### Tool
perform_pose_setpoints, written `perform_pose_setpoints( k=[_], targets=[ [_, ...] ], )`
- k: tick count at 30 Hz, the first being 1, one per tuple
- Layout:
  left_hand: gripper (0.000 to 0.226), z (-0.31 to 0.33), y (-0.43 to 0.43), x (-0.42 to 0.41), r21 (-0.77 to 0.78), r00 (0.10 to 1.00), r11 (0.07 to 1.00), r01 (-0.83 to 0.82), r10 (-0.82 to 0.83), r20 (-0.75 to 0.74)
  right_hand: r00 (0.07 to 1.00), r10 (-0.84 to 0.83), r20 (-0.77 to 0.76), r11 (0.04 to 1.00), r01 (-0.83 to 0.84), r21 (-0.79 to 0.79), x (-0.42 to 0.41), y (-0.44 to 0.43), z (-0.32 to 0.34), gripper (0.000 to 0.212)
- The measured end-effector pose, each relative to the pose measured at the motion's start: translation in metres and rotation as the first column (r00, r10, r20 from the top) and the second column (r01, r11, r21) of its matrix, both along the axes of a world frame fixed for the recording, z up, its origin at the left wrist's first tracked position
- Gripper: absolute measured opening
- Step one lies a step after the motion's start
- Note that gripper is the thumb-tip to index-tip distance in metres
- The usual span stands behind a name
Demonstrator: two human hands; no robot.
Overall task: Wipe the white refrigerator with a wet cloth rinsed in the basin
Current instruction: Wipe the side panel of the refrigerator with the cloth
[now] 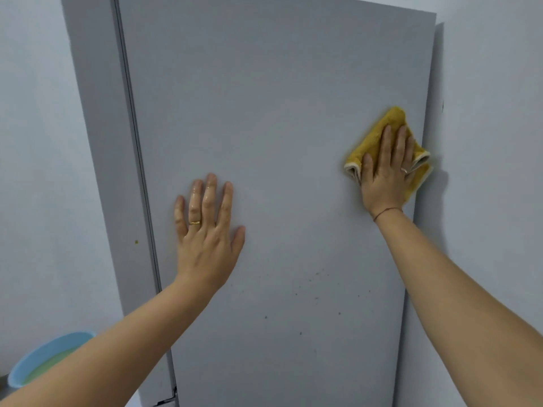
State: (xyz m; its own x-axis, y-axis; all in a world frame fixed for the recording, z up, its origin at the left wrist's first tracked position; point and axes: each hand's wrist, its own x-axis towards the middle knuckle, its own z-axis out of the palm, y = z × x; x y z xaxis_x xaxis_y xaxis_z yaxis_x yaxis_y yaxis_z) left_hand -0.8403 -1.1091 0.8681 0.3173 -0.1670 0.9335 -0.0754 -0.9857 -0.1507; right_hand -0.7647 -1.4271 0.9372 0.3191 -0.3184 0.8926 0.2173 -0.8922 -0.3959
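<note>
At 3 o'clock on the fridge point(279, 113), my right grip point(385, 171) presses the cloth point(379, 124) flat, left grip point(205, 230) spread; 5 o'clock specks point(317, 298) unwiped.

No text, label, brand, number or sign can be read here. The fridge point(279, 142) shows a plain white face with no lettering. The cloth point(390, 117) and the basin point(35, 353) carry no marking that can be made out.
</note>
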Motion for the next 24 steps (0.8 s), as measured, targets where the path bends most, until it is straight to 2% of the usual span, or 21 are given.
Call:
perform_pose_setpoints(
  k=[8, 19, 24],
  targets=[
    [0.072, -0.003, -0.002, -0.003, 0.002, 1.000, 1.000, 0.014, -0.014, -0.002, 0.999, -0.027, -0.024, 0.986, 0.031, 0.162, 0.002, 0.007, -0.088, 0.067],
    [0.069, -0.051, -0.055, -0.002, 0.148, 0.994, 0.986, 0.071, -0.058, -0.094, 0.999, 0.002, -0.053, 0.978, 0.010, 0.211, 0.001, 0.019, -0.159, 0.067],
    [0.077, -0.071, -0.068, 0.002, 0.193, 0.991, 0.977, 0.089, -0.066, -0.119, 0.998, 0.032, -0.057, 0.968, -0.017, 0.249, 0.000, 0.024, -0.201, 0.066]
  ],
)
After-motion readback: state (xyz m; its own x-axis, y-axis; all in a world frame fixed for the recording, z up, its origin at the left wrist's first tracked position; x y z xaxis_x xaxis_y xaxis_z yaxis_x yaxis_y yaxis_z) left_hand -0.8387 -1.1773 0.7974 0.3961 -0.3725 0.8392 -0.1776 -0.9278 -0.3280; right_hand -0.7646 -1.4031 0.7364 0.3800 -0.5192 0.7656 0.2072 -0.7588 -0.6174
